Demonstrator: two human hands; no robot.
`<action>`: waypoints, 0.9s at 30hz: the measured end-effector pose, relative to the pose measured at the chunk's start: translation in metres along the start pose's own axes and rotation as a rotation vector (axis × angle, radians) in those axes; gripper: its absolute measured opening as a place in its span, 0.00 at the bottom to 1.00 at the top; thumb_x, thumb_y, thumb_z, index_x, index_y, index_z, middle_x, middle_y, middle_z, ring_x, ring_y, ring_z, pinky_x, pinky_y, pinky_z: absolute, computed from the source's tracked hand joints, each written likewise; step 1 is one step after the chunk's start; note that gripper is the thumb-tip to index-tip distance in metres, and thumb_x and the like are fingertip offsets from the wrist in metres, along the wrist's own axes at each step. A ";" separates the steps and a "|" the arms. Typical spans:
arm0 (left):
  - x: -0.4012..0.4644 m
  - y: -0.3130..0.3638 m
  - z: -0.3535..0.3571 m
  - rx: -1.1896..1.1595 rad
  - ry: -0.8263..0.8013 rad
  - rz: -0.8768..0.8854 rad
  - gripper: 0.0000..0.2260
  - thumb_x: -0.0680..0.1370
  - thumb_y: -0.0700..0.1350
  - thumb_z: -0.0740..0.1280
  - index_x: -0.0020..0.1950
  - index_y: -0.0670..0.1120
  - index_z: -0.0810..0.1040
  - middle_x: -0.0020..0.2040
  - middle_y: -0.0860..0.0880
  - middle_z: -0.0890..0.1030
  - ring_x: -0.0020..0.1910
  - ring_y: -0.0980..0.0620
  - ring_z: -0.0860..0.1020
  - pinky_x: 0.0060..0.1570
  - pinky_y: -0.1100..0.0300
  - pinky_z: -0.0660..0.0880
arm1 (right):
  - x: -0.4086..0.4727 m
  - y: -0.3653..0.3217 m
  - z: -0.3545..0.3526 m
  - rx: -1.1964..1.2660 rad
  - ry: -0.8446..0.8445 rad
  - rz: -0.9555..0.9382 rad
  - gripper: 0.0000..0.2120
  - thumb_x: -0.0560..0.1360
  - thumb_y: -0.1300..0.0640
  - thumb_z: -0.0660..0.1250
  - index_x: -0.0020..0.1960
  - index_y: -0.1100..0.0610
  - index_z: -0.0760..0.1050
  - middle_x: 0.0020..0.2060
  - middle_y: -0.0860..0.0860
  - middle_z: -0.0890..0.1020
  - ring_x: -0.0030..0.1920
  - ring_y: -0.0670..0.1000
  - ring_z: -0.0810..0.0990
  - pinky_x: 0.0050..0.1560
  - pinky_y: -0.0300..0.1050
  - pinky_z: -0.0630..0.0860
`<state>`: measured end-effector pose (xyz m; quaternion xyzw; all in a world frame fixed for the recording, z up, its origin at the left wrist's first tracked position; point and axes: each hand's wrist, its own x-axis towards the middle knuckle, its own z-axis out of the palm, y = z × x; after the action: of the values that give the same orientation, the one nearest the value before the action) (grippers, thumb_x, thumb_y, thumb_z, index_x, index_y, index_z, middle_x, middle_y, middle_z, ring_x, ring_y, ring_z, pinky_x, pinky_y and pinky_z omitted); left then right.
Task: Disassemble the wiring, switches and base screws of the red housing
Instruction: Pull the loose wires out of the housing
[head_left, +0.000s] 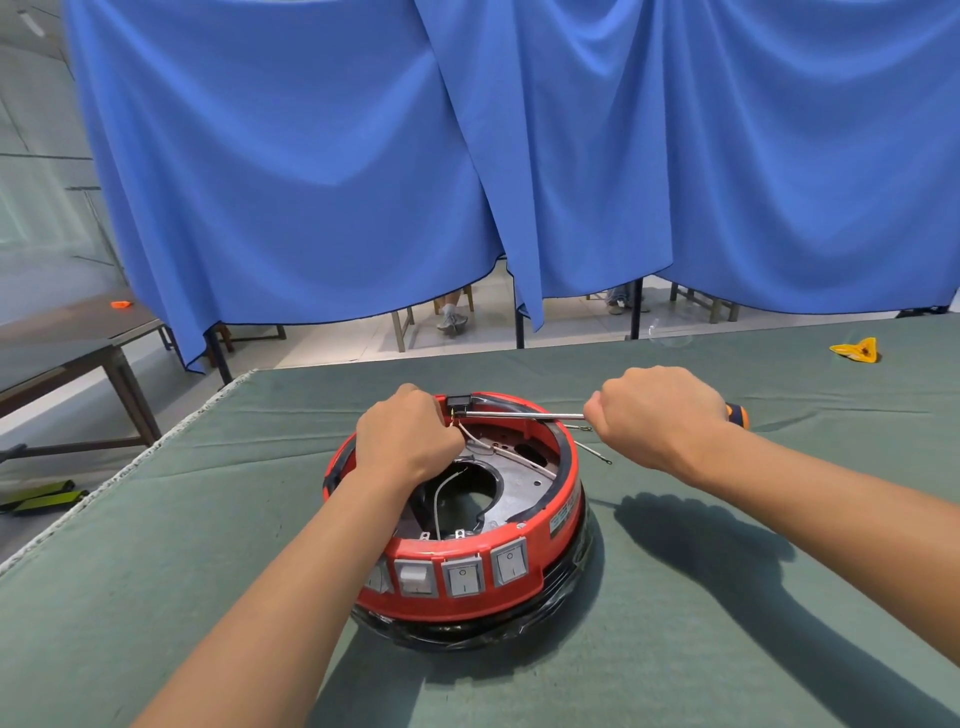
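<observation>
Now the red housing (470, 592) stands near the middle of the green tabletop (727, 597), and the right hand (657, 415) is clamped around a screwdriver (524, 414) whose tip reaches the far rim. The left hand (408, 439) pinches the wires (498, 451) just beside that tip. I think it is best to keep the shaft straight on the screw and press firmly while the left hand holds the wires aside, so the tip does not slip.

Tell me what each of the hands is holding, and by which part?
The right hand grips a screwdriver by its orange handle. The left hand pinches the wires at the far rim of the red housing.
</observation>
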<state>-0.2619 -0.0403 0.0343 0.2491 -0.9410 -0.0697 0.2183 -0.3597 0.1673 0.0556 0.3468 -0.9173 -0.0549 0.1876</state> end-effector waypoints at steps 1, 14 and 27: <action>0.000 0.000 0.000 0.005 -0.001 0.005 0.08 0.71 0.49 0.64 0.40 0.46 0.81 0.49 0.51 0.78 0.39 0.49 0.75 0.38 0.58 0.67 | -0.003 -0.003 -0.001 -0.025 -0.007 -0.005 0.19 0.79 0.55 0.51 0.30 0.56 0.65 0.27 0.51 0.68 0.30 0.56 0.71 0.31 0.44 0.66; 0.001 0.000 0.001 0.004 0.025 0.006 0.09 0.71 0.48 0.65 0.37 0.46 0.82 0.44 0.50 0.80 0.36 0.50 0.75 0.34 0.61 0.65 | -0.011 -0.013 -0.005 -0.094 -0.065 -0.068 0.14 0.76 0.63 0.54 0.33 0.54 0.60 0.30 0.52 0.67 0.30 0.56 0.70 0.29 0.45 0.63; 0.002 -0.004 0.002 -0.015 0.024 -0.003 0.08 0.68 0.48 0.65 0.36 0.45 0.80 0.42 0.50 0.79 0.38 0.46 0.76 0.37 0.58 0.67 | 0.014 0.012 0.009 0.040 0.110 -0.032 0.23 0.79 0.49 0.48 0.28 0.56 0.63 0.29 0.52 0.74 0.29 0.55 0.70 0.33 0.45 0.68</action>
<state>-0.2633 -0.0445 0.0321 0.2497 -0.9374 -0.0743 0.2313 -0.3802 0.1662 0.0545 0.3675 -0.9009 -0.0203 0.2299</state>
